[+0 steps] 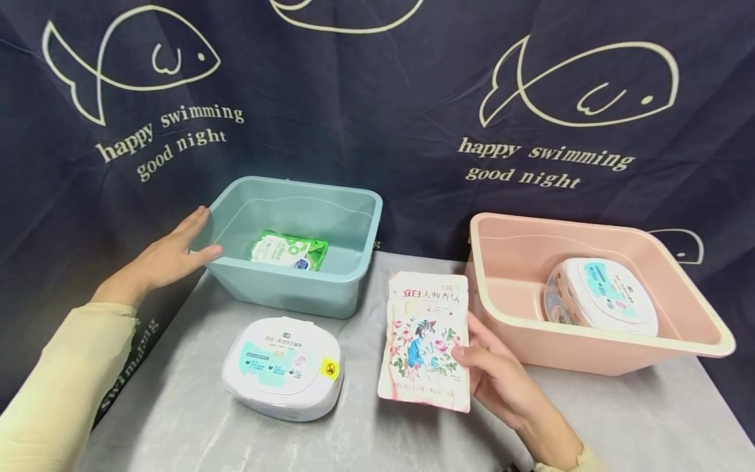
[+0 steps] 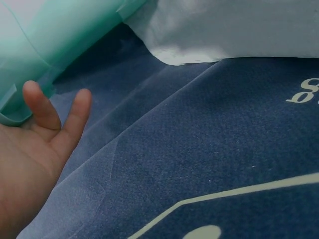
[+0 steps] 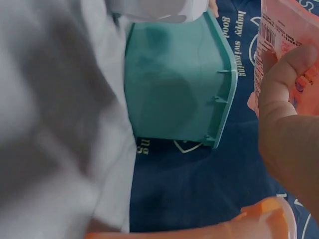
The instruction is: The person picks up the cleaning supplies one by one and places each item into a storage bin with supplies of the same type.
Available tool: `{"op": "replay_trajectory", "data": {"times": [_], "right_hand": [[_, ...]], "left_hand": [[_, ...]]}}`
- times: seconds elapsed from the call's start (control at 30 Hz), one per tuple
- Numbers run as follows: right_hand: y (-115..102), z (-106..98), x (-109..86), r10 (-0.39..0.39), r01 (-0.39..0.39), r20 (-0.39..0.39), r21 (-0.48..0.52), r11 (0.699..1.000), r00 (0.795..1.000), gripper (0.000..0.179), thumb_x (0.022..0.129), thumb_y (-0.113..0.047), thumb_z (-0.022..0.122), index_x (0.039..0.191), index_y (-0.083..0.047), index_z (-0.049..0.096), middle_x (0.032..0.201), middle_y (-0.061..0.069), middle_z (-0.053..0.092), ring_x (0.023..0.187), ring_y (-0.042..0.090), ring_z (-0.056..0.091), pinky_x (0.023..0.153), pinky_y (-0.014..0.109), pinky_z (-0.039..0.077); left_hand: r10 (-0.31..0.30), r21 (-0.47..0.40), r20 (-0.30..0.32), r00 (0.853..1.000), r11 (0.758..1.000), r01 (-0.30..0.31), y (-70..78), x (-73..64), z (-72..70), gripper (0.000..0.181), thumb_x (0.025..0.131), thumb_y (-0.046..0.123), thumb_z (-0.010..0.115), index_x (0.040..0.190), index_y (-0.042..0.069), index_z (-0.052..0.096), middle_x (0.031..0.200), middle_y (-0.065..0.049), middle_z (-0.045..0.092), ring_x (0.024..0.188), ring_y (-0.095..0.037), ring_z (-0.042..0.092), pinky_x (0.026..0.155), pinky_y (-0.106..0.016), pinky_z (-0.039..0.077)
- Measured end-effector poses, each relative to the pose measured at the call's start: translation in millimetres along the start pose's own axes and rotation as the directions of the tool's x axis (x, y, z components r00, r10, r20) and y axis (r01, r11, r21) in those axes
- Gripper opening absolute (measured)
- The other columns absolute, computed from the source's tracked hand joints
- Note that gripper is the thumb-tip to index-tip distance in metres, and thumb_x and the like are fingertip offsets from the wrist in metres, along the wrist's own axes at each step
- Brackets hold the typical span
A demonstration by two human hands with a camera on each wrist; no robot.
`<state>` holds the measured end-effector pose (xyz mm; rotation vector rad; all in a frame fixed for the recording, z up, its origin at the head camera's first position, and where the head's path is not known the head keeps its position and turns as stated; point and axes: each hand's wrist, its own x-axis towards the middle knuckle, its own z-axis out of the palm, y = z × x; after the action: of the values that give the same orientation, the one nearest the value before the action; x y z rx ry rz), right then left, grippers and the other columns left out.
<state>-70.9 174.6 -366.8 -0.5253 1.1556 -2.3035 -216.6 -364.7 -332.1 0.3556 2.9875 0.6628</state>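
Note:
My right hand (image 1: 501, 377) pinches a white laundry pouch with pink flowers and a blue figure (image 1: 426, 347) by its right edge, above the table between the two bins; the right wrist view shows the thumb across the pouch (image 3: 291, 45). At the left, my left hand (image 1: 162, 259) rests on the rim of a teal plastic bin (image 1: 283, 292), thumb and fingers spread. A green and white packet (image 1: 289, 251) lies inside that bin. In front of it sits a white lidded tub (image 1: 283, 367) with a yellow sticker.
To the right stands a pink bin (image 1: 566, 347) holding another white lidded tub (image 1: 613, 295). Grey marbled covering lies on the table (image 1: 194, 426). A dark blue curtain (image 1: 413, 131) printed with fish and words hangs close behind both bins.

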Motion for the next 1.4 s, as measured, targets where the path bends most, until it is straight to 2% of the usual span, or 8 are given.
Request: {"op": "replay_trajectory", "data": {"times": [0.23, 0.47, 0.9, 1.17, 1.4], "right_hand": [[-5.9, 9.6, 25.7, -0.022, 0.021, -0.055, -0.018, 1.0, 0.998, 0.059, 0.101, 0.008, 0.036, 0.157, -0.007, 0.023, 0.138, 0.016, 0.058, 0.119, 0.028, 0.063, 0.09, 0.042, 0.055], [-6.3, 19.2, 50.0, -0.015, 0.018, -0.118, 0.022, 1.0, 0.993, 0.065, 0.101, 0.007, 0.038, 0.16, -0.008, 0.016, 0.139, 0.014, 0.058, 0.118, 0.028, 0.063, 0.09, 0.044, 0.055], [-7.1, 23.4, 93.5, -0.026, 0.04, -0.18, 0.072, 0.997, 0.983, 0.062, 0.1, 0.005, 0.035, 0.16, -0.008, 0.021, 0.141, 0.014, 0.054, 0.118, 0.027, 0.062, 0.088, 0.043, 0.055], [-2.2, 23.5, 114.5, -0.026, 0.043, -0.168, 0.102, 0.994, 0.986, 0.063, 0.101, 0.005, 0.034, 0.16, -0.012, 0.022, 0.151, 0.018, 0.042, 0.124, 0.028, 0.057, 0.092, 0.044, 0.053], [-4.4, 21.7, 132.5, -0.033, 0.046, -0.159, 0.079, 0.996, 0.987, 0.064, 0.1, 0.005, 0.035, 0.16, -0.012, 0.021, 0.154, 0.02, 0.038, 0.124, 0.029, 0.056, 0.091, 0.044, 0.053]], "left_hand": [[0.004, -0.01, -0.003, 1.0, 1.0, -0.004, 2.1, -1.3, -0.6, 0.09, 0.101, 0.052, 0.053, 0.163, 0.011, 0.002, 0.169, -0.009, -0.004, 0.153, -0.038, 0.003, 0.111, -0.07, 0.014], [0.0, -0.006, -0.002, 1.0, 1.0, 0.0, 1.4, -2.0, -0.7, 0.09, 0.101, 0.053, 0.053, 0.163, 0.012, 0.002, 0.169, -0.007, -0.005, 0.152, -0.04, 0.005, 0.11, -0.071, 0.015], [-0.001, -0.009, -0.003, 1.0, 1.0, 0.001, 0.0, -0.1, 1.3, 0.09, 0.101, 0.052, 0.053, 0.163, 0.01, 0.002, 0.169, -0.009, -0.004, 0.152, -0.039, 0.004, 0.111, -0.07, 0.015], [-0.013, -0.001, 0.01, 1.0, 1.0, 0.013, 0.0, 0.1, 2.0, 0.091, 0.101, 0.053, 0.052, 0.163, 0.011, 0.0, 0.169, -0.008, -0.006, 0.152, -0.039, 0.004, 0.111, -0.07, 0.015], [-0.011, 0.0, -0.003, 1.0, 1.0, 0.011, 1.6, -0.1, 2.4, 0.091, 0.101, 0.053, 0.053, 0.163, 0.011, 0.002, 0.169, -0.01, -0.004, 0.152, -0.041, 0.006, 0.111, -0.07, 0.015]]}}
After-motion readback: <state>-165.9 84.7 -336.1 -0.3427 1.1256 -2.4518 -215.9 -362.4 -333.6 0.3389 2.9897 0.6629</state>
